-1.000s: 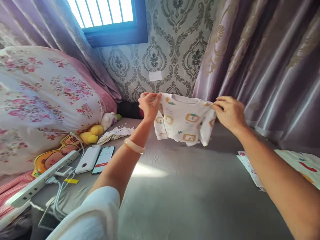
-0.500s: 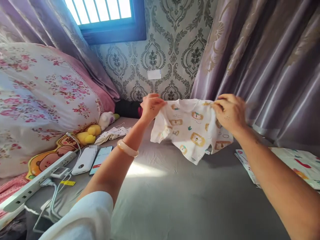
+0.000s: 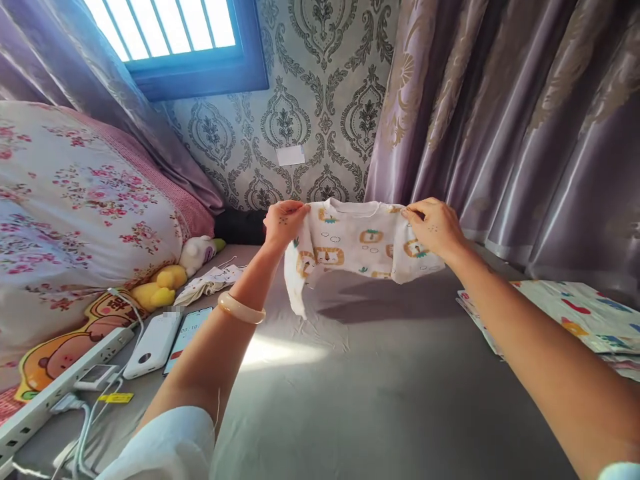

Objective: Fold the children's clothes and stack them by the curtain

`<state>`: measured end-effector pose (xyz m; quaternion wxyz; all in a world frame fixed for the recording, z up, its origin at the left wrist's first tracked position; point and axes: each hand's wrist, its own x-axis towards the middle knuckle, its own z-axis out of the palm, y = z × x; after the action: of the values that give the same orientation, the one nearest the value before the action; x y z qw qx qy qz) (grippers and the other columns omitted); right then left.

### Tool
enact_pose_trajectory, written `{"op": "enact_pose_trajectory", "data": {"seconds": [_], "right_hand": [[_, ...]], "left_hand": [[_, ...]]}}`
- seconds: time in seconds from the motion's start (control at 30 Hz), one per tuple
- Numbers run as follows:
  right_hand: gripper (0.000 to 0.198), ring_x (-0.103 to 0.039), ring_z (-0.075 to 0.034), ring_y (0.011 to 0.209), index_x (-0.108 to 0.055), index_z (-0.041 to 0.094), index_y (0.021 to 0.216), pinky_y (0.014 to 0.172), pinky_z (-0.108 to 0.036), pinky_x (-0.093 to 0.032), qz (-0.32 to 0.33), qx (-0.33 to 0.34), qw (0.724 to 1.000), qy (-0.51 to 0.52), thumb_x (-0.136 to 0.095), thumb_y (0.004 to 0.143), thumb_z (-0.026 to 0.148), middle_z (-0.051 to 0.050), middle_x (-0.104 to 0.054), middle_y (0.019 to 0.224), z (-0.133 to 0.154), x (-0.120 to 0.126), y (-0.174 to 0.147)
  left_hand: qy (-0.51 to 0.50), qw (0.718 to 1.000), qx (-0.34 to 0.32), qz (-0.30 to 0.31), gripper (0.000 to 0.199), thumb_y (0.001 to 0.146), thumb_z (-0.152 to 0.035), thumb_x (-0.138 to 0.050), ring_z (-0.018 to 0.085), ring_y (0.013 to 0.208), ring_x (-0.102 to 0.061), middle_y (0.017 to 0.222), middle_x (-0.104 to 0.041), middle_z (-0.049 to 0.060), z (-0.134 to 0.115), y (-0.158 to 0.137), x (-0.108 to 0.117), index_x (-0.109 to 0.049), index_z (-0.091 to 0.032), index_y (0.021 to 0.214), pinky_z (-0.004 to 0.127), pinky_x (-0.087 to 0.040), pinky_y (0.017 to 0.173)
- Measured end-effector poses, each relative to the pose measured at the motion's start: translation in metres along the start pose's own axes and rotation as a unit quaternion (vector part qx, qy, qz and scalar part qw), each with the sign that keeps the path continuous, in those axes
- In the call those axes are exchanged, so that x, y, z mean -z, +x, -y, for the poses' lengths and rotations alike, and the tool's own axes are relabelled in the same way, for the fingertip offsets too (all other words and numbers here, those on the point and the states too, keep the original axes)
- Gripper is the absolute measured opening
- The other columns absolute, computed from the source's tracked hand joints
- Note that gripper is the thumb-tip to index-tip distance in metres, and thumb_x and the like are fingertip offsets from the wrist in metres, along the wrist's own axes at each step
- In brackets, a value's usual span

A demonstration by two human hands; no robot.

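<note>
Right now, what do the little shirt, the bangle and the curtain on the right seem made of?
Little shirt: probably matte cotton knit; it drapes softly.
Bangle: hard-looking, smooth and pale, perhaps stone or plastic; the gloss doesn't settle which.
Right curtain: satiny fabric, possibly polyester, judging by its shiny folds.

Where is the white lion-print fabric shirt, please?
At the head view's centre, the shirt hangs between the left hand and right hand above the grey bedsheet.

shirt [image 3: 353, 230] between left hand [image 3: 284, 225] and right hand [image 3: 435, 225], above bed [image 3: 380, 400], phone [image 3: 187, 333] beside power bank [image 3: 153, 345] at left, folded clothes [image 3: 585, 310] at right, wall [image 3: 325, 100] behind
</note>
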<state>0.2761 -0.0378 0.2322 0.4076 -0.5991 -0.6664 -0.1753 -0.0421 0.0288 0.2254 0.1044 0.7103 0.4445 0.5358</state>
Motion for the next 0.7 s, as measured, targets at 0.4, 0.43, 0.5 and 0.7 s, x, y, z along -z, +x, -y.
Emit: {"op": "enact_pose_trajectory", "data": {"seconds": [0.4,0.43,0.5,0.7], "right_hand": [[0.03,-0.062,-0.028,0.09,-0.066,0.023,0.097,0.078,-0.038,-0.047,-0.01,-0.009,1.0,0.027,-0.039,0.094,0.037,-0.011,-0.069,0.093,-0.008,-0.019,-0.006],[0.03,-0.061,-0.028,0.091,-0.066,0.023,0.097,0.079,-0.038,-0.047,-0.013,-0.002,1.0,0.025,-0.038,0.095,0.036,-0.011,-0.068,0.093,-0.008,-0.019,-0.006],[0.031,-0.061,-0.027,0.093,-0.065,0.023,0.1,0.081,-0.039,-0.047,-0.021,0.01,1.0,0.02,-0.036,0.096,0.035,-0.011,-0.066,0.096,-0.006,-0.018,-0.009],[0.034,-0.06,-0.028,0.1,-0.062,0.022,0.114,0.08,-0.04,-0.047,-0.022,0.024,0.999,-0.02,-0.035,0.099,0.036,-0.012,-0.06,0.113,0.0,-0.002,-0.027]], "left_hand": [[-0.02,0.999,-0.014,-0.041,0.025,0.093,-0.044,-0.048,0.013,0.058,-0.05,0.065,-0.054,-0.002,-0.004,-0.011,-0.014,-0.062,-0.024,0.091,0.025,-0.039,0.056],[-0.017,0.999,-0.016,-0.046,0.025,0.093,-0.044,-0.047,0.013,0.058,-0.049,0.066,-0.054,-0.002,-0.004,-0.012,-0.014,-0.061,-0.024,0.092,0.025,-0.039,0.056],[-0.01,0.998,-0.015,-0.057,0.024,0.093,-0.044,-0.047,0.013,0.06,-0.049,0.067,-0.053,-0.002,-0.004,-0.015,-0.014,-0.06,-0.024,0.092,0.025,-0.039,0.058],[0.06,0.991,-0.069,-0.099,0.021,0.092,-0.038,-0.05,0.016,0.074,-0.054,0.082,-0.06,0.002,-0.011,-0.031,0.0,-0.063,-0.022,0.091,0.028,-0.042,0.071]]}}
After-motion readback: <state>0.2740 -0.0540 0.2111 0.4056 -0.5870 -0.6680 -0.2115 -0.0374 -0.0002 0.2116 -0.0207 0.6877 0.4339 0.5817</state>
